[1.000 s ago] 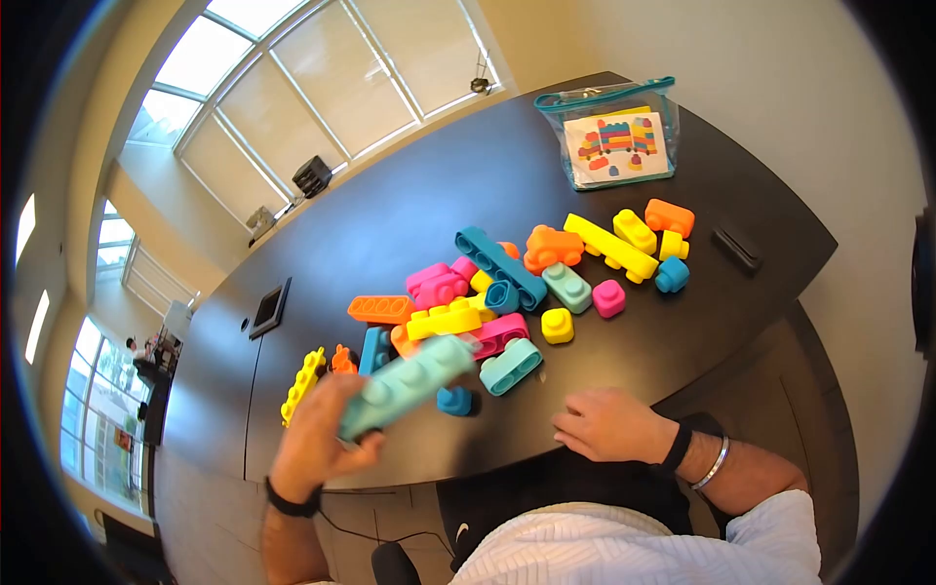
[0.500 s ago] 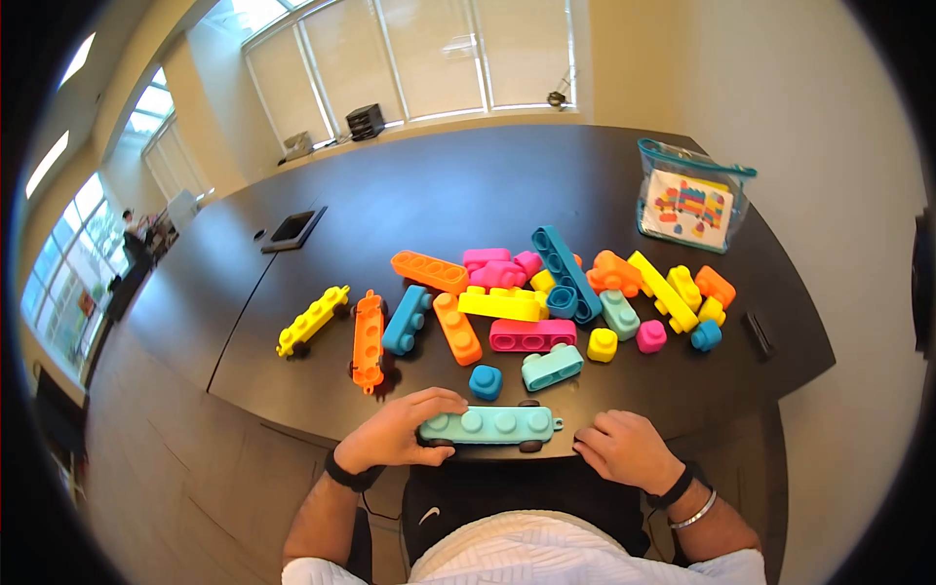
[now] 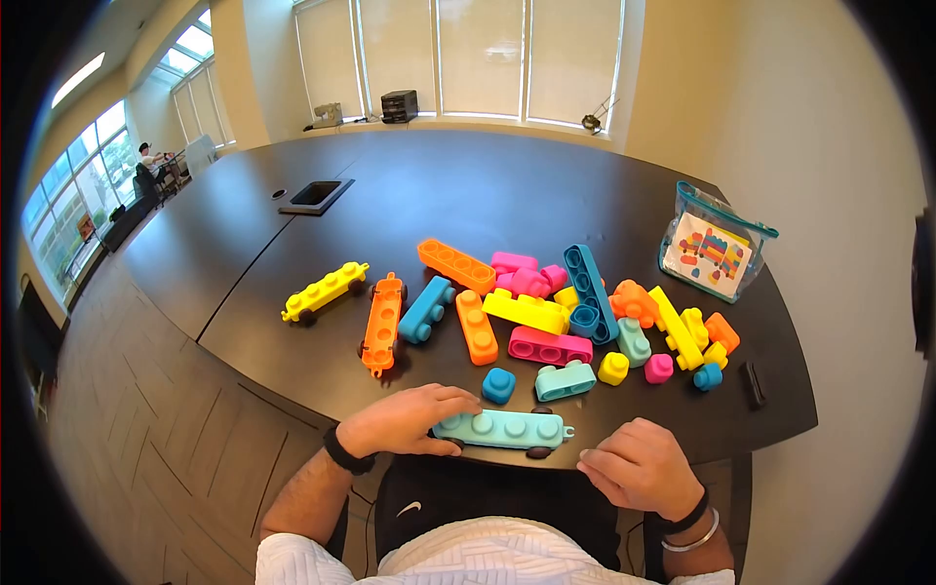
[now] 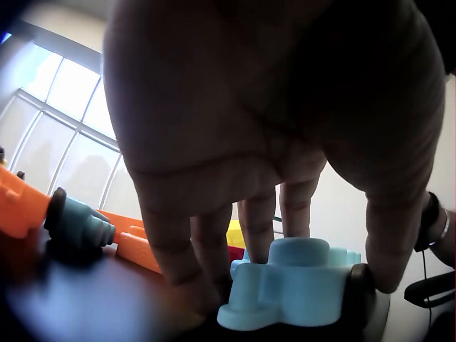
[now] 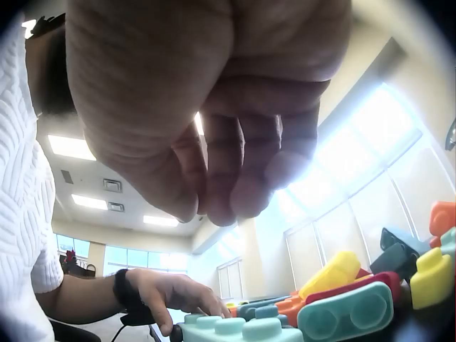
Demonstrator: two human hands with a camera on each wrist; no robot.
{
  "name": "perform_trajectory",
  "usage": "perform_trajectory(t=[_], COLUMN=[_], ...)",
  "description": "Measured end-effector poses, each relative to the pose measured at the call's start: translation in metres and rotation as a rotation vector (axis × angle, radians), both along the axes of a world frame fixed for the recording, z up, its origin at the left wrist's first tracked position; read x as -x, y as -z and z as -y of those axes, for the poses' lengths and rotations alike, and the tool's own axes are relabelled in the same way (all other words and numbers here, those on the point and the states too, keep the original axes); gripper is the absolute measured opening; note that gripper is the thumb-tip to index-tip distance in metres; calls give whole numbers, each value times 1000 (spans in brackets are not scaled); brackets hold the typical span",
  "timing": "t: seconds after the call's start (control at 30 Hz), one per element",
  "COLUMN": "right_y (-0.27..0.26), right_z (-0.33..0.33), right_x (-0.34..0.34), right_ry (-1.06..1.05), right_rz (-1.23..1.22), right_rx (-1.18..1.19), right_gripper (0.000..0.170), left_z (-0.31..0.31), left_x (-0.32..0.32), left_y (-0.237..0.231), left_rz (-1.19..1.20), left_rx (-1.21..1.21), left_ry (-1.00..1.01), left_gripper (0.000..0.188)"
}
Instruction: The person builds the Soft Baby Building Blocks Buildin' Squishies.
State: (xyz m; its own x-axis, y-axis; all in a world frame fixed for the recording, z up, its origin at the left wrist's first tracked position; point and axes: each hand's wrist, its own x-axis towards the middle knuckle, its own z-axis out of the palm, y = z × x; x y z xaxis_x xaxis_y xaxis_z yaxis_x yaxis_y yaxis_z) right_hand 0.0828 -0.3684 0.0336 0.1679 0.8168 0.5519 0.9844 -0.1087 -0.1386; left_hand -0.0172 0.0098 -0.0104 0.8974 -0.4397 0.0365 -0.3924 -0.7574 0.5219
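Note:
A light blue wheeled toy car base (image 3: 507, 429) stands on its wheels at the table's near edge, studs up and hitch pointing right. My left hand (image 3: 408, 421) holds its left end, thumb on the near side and fingers over the far side. In the left wrist view, thumb and fingers straddle the base (image 4: 303, 292) close to a black wheel. To the right of the hitch is my right hand (image 3: 643, 468), its fingers loosely curled with nothing in them. Just beyond the base sit a blue cube block (image 3: 498, 385) and a light teal block (image 3: 565, 381).
An orange wheeled base (image 3: 383, 327) and a yellow wheeled base (image 3: 327, 292) are at left. Several coloured blocks lie loosely grouped beyond my hands, including a magenta block (image 3: 549, 345). A clear zip bag (image 3: 721, 249) stands at back right, and a black object (image 3: 753, 385) lies near the right edge.
My left hand has brought the light blue base down from a tilted hold in the air onto the table, wheels down. The right hand stays empty near the edge. The head view has turned.

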Motion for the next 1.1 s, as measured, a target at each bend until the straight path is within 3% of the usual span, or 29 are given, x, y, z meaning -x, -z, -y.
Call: perform_trajectory(t=[0.3, 0.43, 0.57, 0.67, 0.73, 0.8, 0.87, 1.0, 1.1], right_y=[-62, -76, -71, -65, -64, -64, -63, -56, -56], right_z=[-7, 0, 5, 5, 6, 7, 9, 11, 11], right_x=[-5, -1, -3, -7, -7, -8, -9, -15, -18], right_ry=[-2, 57, 122, 122, 112, 112, 99, 96, 97], right_rz=[150, 136, 97, 96, 79, 66, 57, 51, 41], right_rx=[-161, -296, -368, -308, -315, -325, -328, -328, -327], right_gripper=[16, 18, 20, 19, 19, 18, 16, 15, 15], left_z=[-21, -34, -52, -70, -75, -71, -65, -79, -54], left_x=[-14, -51, -122, -182, -221, -231, -237, -233, -195], left_y=[-41, -73, -72, -45, -19, -12, -13, -24, -83], left_rz=[223, 161, 284, 264, 325, 349, 220, 368, 464], left_rx=[-4, -61, -161, -250, -484, -513, -640, -657, -620], left_ry=[-20, -121, -105, -175, -206, -150, -165, -262, -337], left_gripper=[57, 53, 54, 59, 71, 76, 79, 82, 77])
